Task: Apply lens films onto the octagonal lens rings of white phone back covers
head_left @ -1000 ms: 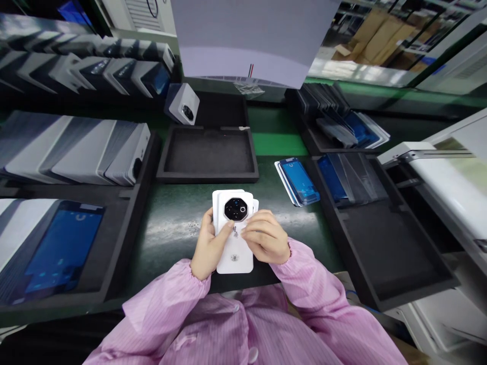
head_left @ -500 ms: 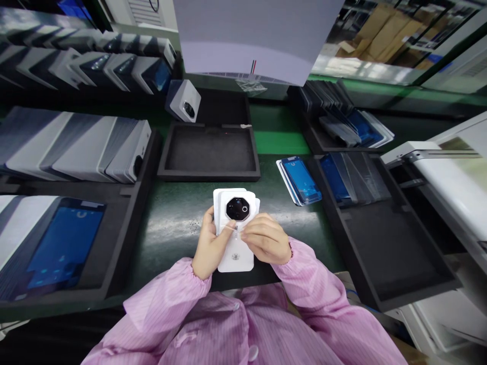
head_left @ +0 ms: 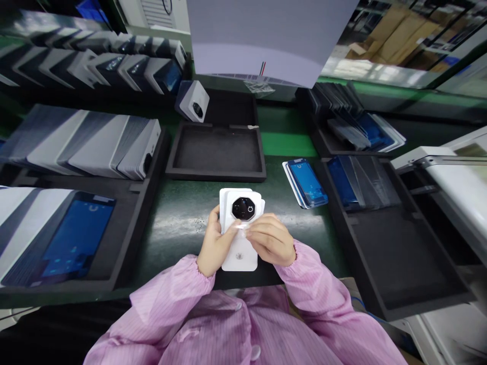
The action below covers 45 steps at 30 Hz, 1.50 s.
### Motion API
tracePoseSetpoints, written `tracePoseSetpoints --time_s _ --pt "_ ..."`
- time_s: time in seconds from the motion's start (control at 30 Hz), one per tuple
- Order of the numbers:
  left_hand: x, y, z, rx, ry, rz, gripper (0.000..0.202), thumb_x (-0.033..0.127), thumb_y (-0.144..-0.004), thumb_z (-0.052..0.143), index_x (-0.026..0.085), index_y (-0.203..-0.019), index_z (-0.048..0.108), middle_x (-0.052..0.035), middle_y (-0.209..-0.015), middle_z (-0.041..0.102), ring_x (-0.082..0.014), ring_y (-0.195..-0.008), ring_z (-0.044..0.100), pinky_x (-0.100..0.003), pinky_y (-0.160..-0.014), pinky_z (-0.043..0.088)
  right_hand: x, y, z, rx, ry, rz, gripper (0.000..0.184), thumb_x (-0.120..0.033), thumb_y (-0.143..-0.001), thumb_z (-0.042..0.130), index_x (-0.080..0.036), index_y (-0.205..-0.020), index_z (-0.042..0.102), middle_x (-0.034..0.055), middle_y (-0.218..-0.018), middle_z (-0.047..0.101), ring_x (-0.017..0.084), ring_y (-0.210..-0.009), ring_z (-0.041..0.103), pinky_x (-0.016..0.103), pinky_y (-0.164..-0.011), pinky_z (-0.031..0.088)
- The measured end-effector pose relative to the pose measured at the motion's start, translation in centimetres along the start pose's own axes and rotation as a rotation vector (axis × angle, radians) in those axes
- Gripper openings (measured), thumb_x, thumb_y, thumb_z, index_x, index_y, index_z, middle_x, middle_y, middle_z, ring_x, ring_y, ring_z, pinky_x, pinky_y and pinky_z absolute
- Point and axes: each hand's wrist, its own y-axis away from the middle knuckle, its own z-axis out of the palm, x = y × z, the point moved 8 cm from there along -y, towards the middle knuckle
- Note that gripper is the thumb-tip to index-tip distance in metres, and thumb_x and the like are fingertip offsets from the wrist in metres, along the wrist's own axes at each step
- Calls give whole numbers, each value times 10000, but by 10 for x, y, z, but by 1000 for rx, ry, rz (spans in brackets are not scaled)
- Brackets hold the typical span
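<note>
My left hand (head_left: 213, 247) is closed round the left side of a small stack of white phone back covers (head_left: 243, 261), slightly fanned out. The top cover has a dark octagonal camera window (head_left: 243, 208) at its upper end. Just below that window, my left thumb presses on the cover's face. My right hand (head_left: 271, 239) is closed, its thumb and fingertips pinching a small clear film (head_left: 242, 227) near the left thumb. How far the film sticks to the cover cannot be made out.
A short stack of blue-filmed panels (head_left: 306, 182) lies right of my hands. Ahead stands a black foam tray (head_left: 216, 176). Rows of covers (head_left: 91, 139) fill trays at left. Another tray (head_left: 395, 253) at right holds clear sheets and blue panels.
The scene has shifted slightly rightward in view. The clear film, a thin line before, now shows as a broader shiny patch between my fingertips. Both hands keep their hold.
</note>
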Motion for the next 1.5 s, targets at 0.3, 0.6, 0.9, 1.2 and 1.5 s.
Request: tracePoseSetpoints --time_s 0.3,0.6,0.9,1.2,1.5 --pt "-6 1 4 -13 89 -91 522 323 -784 680 231 -1226 417 -93 -1195 600 -237 -1049 620 -371 -851 520 38 5 -10 32 179 547 785 -360 -799 666 -234 -1455 253 161 -1426 373 345 -1311 372 581 -1037 384" --pt "-12 2 9 -61 163 -161 551 336 -737 722 220 -1197 442 -85 -1133 638 -227 -959 654 -380 -816 531 60 21 -2 83 -235 797 610 -269 -758 702 -230 -1301 427 138 -1329 483 277 -1224 505 458 -992 474" --pt "-8 -6 -7 120 267 -184 519 357 -714 725 205 -1142 474 -78 -1026 675 -238 -853 682 -400 -750 546 100 54 -92 696 -94 789 609 -230 -788 662 -234 -1317 359 114 -1189 573 232 -1045 625 437 -887 534" --pt "-7 -4 -4 67 190 -177 526 371 -719 717 202 -1150 466 -88 -1086 657 -235 -904 673 -409 -793 536 90 39 -15 7 188 798 490 -248 -711 717 -212 -1171 553 112 -1074 607 289 -966 610 490 -803 542" --pt "-11 2 9 -56 17 -53 508 312 -782 670 225 -1209 410 -94 -1188 586 -227 -1027 617 -380 -847 513 53 12 -26 181 81 604 159 -237 -791 667 -217 -936 606 98 -1103 582 250 -1055 580 472 -937 473"
